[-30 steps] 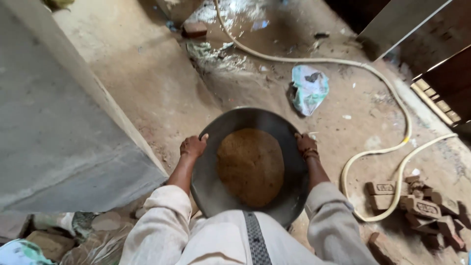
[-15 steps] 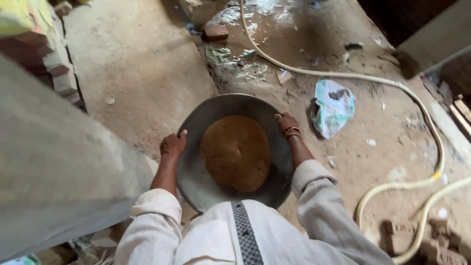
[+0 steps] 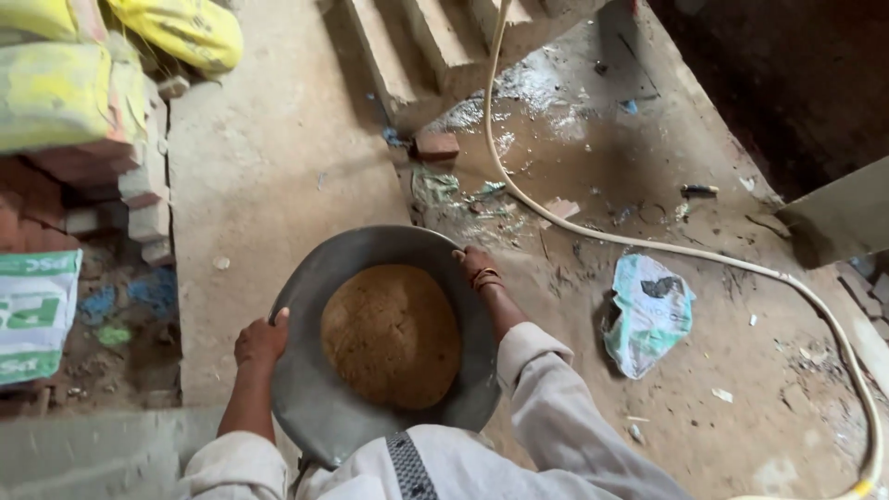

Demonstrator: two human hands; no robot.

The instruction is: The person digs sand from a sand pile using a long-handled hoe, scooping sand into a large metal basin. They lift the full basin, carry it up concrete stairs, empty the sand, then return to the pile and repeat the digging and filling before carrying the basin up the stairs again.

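Item: pan (image 3: 306, 407), round, dark grey metal, shallow; lower middle of the frame, held level against the person's front, clear of the floor

Contents: sand (image 3: 392, 335), one brown heaped mound, centred, well short of the rim

Step in hand (judged): carrying the loaded pan. The next move would call for a level rim and an even pull from both sides, since a tilt would slide the mound toward the low edge

Left hand (image 3: 260, 341): on the rim at the left of the pan; fingers curled shut over the edge, thumb (image 3: 280, 317) lying on top of the metal; gripping the pan

Right hand (image 3: 475, 266): on the far rim, upper right of the pan; fingers closed over the edge, gripping it; bangles (image 3: 487, 278) at the wrist

Sleeves (image 3: 556, 407): pale cloth, along the bottom of the frame

Surroundings, outward:
- floor (image 3: 269, 176), bare dusty concrete, wet patch in the upper middle
- hose (image 3: 648, 245), cream, running from the top middle down to the lower right corner
- crumpled bag (image 3: 648, 315), white and green, right of the pan, just beside the hose
- loose brick (image 3: 436, 145), above the pan at the foot of the steps (image 3: 417, 46)
- stacked bricks (image 3: 139, 185), upper left
- yellow sacks (image 3: 111, 56), on top of that stack
- white and green sack (image 3: 32, 315), left edge
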